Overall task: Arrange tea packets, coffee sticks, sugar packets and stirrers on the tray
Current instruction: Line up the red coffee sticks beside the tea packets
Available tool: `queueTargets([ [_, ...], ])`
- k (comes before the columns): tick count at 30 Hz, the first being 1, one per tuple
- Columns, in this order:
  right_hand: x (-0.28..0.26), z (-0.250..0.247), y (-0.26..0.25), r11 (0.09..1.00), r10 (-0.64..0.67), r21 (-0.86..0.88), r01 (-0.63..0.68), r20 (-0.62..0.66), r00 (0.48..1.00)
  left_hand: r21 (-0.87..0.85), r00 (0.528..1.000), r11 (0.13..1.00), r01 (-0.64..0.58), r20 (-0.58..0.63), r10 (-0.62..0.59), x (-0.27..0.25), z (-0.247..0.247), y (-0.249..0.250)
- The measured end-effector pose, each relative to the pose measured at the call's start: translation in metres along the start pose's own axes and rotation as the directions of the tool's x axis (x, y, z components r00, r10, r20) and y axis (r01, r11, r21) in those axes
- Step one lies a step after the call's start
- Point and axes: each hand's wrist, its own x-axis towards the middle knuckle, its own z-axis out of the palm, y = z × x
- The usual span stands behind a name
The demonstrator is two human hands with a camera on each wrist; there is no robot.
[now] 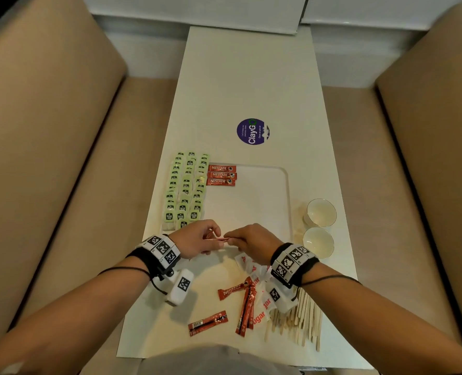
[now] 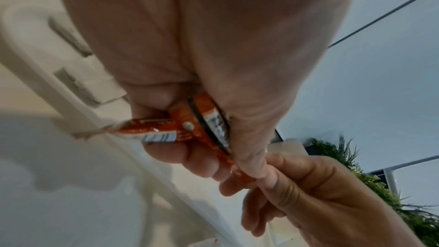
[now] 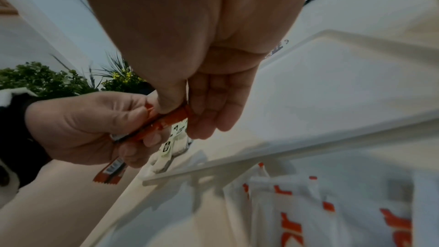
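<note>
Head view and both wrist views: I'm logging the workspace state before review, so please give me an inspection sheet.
Surface: long white table with a round purple sticker.
Job's things: white rectangular tray holding three columns of green tea packets and three red coffee sticks; loose red coffee sticks, white sugar packets with red lettering and wooden stirrers lie on the table near the person.
Clutter: two white bowls right of the tray.
Hands: left hand grips several red coffee sticks; right hand pinches one of them.
Cables: thin black cords at both wrists.
Surroundings: beige padded benches on both sides; green plants.
</note>
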Motion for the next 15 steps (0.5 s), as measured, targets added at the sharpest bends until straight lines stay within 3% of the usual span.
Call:
queueTargets([
  [5, 0.002, -0.005, 0.010, 0.999, 0.048, 0.009, -0.048, -0.064, 0.997, 0.093, 0.999, 0.995, 0.048, 0.016, -0.050, 0.002, -0.009, -0.013],
  [8, 0.001, -0.011, 0.015, 0.996, 0.070, 0.063, -0.060, -0.178, 0.982, 0.105, 0.995, 0.991, 0.085, -0.060, -0.079, -0.001, -0.015, -0.014],
  [12, 0.004, -0.015, 0.021, 0.995, 0.057, 0.095, -0.033, -0.269, 0.961, -0.010, 0.974, 0.988, 0.154, -0.169, -0.154, -0.003, -0.022, -0.008],
  [15, 0.007, -0.015, 0.021, 0.995, 0.066, 0.094, -0.035, -0.350, 0.935, -0.226, 0.941, 0.964, 0.139, -0.272, -0.199, 0.005, -0.027, -0.005],
])
